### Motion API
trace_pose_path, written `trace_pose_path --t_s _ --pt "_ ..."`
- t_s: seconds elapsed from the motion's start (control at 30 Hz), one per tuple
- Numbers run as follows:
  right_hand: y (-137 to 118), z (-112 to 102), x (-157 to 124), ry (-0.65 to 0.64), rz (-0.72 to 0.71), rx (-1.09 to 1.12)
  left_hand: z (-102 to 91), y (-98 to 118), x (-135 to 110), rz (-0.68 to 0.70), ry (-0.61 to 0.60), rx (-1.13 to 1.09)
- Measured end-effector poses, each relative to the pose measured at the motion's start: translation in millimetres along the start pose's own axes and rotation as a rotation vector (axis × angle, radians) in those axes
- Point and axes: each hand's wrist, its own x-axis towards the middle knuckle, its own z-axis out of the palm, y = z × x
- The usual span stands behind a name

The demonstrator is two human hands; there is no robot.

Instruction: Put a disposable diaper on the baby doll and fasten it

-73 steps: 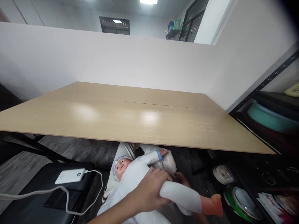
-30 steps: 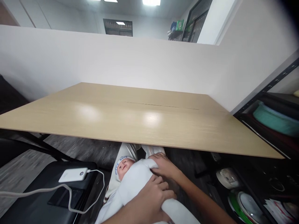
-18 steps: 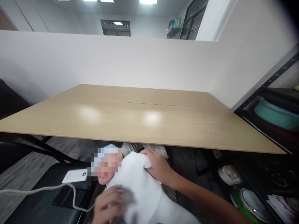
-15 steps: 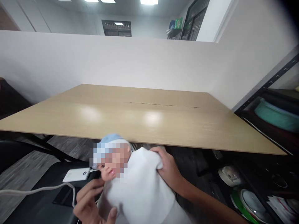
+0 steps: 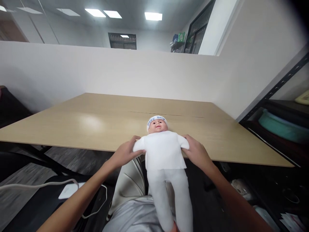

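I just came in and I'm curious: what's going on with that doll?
A person is holding a doll in white clothes up by its arms, the left hand on one sleeve and the right hand on the other. It is face up, with its head in front of the table and its legs below the near edge. Whether it touches the table is hard to tell.

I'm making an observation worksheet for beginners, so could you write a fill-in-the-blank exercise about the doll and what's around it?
1. The limbs by which the left hand and the right hand hold the doll are its ____.
2. The lettering on the doll's cap is coloured ____.
3. The doll's shirt is coloured ____.
4. The teal container is on the ____ side of the picture.

Missing words: arms; blue; white; right.
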Motion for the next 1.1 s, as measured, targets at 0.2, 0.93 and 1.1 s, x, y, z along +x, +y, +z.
trace_pose_path --t_s 0.2,0.93,1.1 --pt "31 2 3 -0.121 -0.068 -0.075 -2.4 -13 24 0.032 -0.07 0.099" --pt "123 74 152 -0.037 -0.121 -0.02 -20.8 -133 190 0.107 0.084 0.357" --pt "143 92 218 0.012 -0.17 -0.038 -24.2 -156 251 0.105 0.16 0.356"
